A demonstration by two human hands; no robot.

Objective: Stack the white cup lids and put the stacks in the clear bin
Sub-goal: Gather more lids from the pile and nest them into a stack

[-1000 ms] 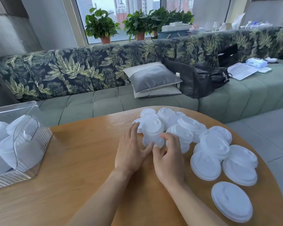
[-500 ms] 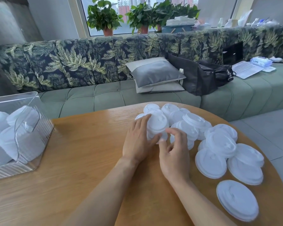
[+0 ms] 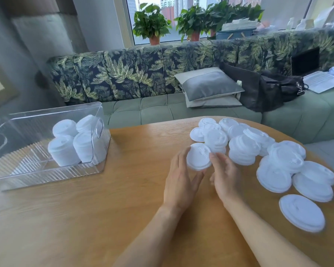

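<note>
Left hand (image 3: 181, 182) and right hand (image 3: 227, 178) are close together, each gripping one rim of the same short stack (image 3: 199, 156), left on its left edge and right on its right. Lid count unclear. It sits at the near-left edge of the pile (image 3: 243, 151), low over the table (image 3: 104, 209). Top face tilts up and toward the camera; the stacking axis leans the same way, too short to count as long.

Done: four tall stacks (image 3: 63, 153) in the bin (image 3: 27, 176), at its right end, axes roughly upright and leaning.

Left: the whole pile plus flat lids (image 3: 302, 214) on the right. I'd guess around half done.
</note>
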